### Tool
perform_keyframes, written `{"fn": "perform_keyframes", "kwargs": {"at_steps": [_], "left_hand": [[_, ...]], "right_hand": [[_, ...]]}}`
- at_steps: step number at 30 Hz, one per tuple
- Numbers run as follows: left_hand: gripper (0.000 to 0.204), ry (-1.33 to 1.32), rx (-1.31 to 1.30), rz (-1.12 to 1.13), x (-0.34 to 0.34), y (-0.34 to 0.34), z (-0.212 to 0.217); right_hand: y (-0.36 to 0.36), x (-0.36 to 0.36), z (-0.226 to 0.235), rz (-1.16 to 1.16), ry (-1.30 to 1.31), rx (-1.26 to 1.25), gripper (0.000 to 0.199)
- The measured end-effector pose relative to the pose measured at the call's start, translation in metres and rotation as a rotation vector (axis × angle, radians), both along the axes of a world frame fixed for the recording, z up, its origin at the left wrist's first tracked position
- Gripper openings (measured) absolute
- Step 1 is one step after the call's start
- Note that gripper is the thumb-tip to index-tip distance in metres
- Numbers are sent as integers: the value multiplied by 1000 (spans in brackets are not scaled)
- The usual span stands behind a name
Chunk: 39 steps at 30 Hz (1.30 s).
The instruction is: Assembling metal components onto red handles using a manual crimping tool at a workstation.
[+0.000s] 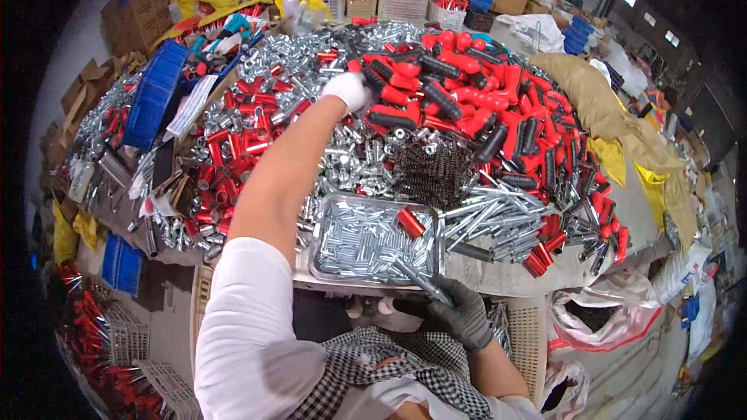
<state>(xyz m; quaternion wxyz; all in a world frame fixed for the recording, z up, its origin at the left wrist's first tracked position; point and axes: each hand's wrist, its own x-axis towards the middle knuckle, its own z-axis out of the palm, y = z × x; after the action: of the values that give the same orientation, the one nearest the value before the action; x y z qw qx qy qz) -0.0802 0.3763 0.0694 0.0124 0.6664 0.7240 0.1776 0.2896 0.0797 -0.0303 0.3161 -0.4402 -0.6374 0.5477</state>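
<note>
My left hand (348,92), in a white glove, reaches out to the left edge of a heap of red and black grips (443,70). It is up against the nearest grips; its fingers are hidden, so a hold cannot be made out. Low and close to my body, my right hand (464,315) in a dark grey glove is closed round a grey metal tube (424,283). The tube slants up over the lower right corner of a metal tray (317,260). Short silver pins (362,237) fill the tray, and a red cylinder (411,222) lies on them.
Dark coil springs (432,171) and long metal rods (498,222) lie beyond and right of the tray. Red sleeves (222,163) and silver fittings (272,54) heap up leftward, near a blue bin (156,93). A white sack (607,311) stands right, below the table edge.
</note>
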Motion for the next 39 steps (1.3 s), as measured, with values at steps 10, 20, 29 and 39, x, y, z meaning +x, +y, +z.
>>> {"fn": "perform_keyframes", "kwargs": {"at_steps": [10,20,29,39], "left_hand": [[38,-1490,-44,-379,58,-248,-14],[31,-1050,-138,-406,74,-348,-31],[35,-601,-126,-831,109,-365,-40],[26,-804,-517,-639,96,-355,-36]], "right_hand": [[9,7,-10,-179,-45,422,36],[-13,6,29,95,-122,513,26],[-41,-29,24,196,-93,455,73],[-17,-30,4,312,-212,802,52]]}}
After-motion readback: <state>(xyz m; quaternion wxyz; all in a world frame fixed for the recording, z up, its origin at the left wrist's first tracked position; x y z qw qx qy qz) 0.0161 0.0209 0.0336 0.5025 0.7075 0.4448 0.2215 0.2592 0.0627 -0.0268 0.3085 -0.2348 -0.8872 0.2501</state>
